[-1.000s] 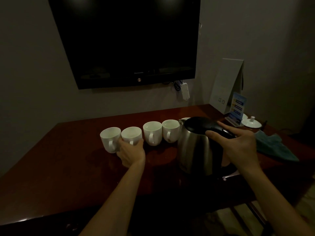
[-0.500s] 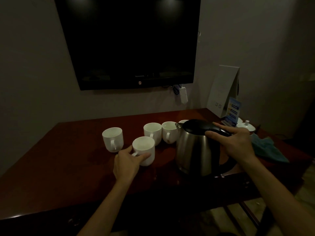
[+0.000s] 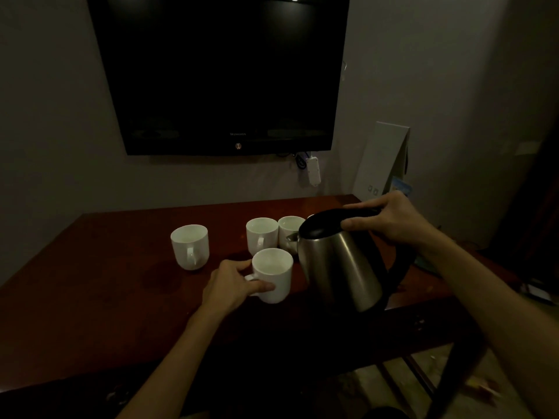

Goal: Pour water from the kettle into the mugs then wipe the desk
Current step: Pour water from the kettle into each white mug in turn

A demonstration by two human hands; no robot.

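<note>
A person's right hand (image 3: 393, 220) grips the black plastic handle of a brushed stainless-steel kettle (image 3: 341, 264), which is lifted and tilted with its short spout toward a row of mugs on a dark, reddish-brown glossy wooden desk (image 3: 90, 282). The left hand (image 3: 230, 285) holds the nearest white mug (image 3: 272, 275) by its handle, thumb across the mug's wall, just beside the kettle's body. Three more smooth, rounded white ceramic mugs stand behind it: one apart at the left (image 3: 190, 246), and two close together (image 3: 262, 235) (image 3: 289, 231), the second partly hidden by the kettle's lid and spout. Above the desk hangs a dark, switched-off flat-screen television (image 3: 220, 71); small lettering and a logo on its lower bezel are too dim to read. A white power strip (image 3: 313, 170) hangs on the wall below it, and a white folded card stand (image 3: 382, 161) sits at the desk's far right corner, its small markings illegible.
</note>
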